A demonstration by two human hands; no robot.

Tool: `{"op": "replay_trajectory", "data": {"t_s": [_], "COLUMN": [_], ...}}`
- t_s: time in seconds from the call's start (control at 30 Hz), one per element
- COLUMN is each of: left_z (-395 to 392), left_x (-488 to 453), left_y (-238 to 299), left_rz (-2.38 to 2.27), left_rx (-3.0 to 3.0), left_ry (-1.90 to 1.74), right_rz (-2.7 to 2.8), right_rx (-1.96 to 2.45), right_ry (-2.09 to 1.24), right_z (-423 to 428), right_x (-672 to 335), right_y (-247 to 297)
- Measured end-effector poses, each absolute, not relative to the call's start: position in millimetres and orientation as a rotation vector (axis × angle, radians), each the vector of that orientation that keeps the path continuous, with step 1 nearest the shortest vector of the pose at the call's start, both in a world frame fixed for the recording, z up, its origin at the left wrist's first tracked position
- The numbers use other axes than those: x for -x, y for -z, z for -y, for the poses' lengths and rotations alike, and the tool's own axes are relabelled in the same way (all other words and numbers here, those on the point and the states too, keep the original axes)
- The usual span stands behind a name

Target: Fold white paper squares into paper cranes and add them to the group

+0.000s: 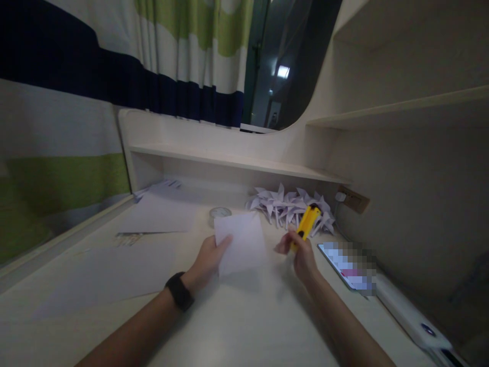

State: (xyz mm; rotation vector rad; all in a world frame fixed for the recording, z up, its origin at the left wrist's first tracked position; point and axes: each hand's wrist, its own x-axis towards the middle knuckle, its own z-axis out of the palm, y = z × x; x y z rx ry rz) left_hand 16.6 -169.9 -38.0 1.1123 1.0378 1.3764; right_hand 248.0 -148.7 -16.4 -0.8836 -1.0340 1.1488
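Striped cloth curtains [194,56] in white, green and navy hang in soft folds behind a pale, smooth counter [237,326] with a low shelf [229,159] along its back.

The left hand [206,262] pinches the left edge of a white sheet [242,244], thumb on top; the sheet is flat, thin and four-sided, in the middle, just above the counter, its long axis running away from the person. The right hand [302,255] has its fingers closed around a slim yellow cutter [308,221], right of the sheet; its long axis slants up and rightward, the dark end pointing away toward the pinwheels [286,205], a heap of crisp, pointed paper folds. A round, glossy roll [220,210] lies just beyond the sheet. Larger smooth papers [155,210] spread at left; a flat, glassy phone [340,262] lies right of the right hand.
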Motion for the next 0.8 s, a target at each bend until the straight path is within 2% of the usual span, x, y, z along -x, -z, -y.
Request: {"op": "replay_trajectory", "data": {"t_s": [0.17, 0.3, 0.47, 0.8], "left_z": [168, 166, 166, 170], "left_x": [-16, -16, -20, -25], "left_y": [36, 41, 50, 53], "left_rz": [-1.278, -1.341, -1.226, -1.045], "left_rx": [-1.440, -1.522, -1.375, -1.115], "left_ry": [-1.417, -1.348, -1.294, -1.319], "right_rz": [1.071, 1.261, 1.450, 1.660], "right_rx": [0.787, 0.810, 0.957, 1.007], "right_ry": [-0.832, -0.738, -0.586, -0.370], "right_z": [160, 175, 179, 181], "right_x": [-259, -225, -192, -198], "right_y": [-6, -1, 12, 38]}}
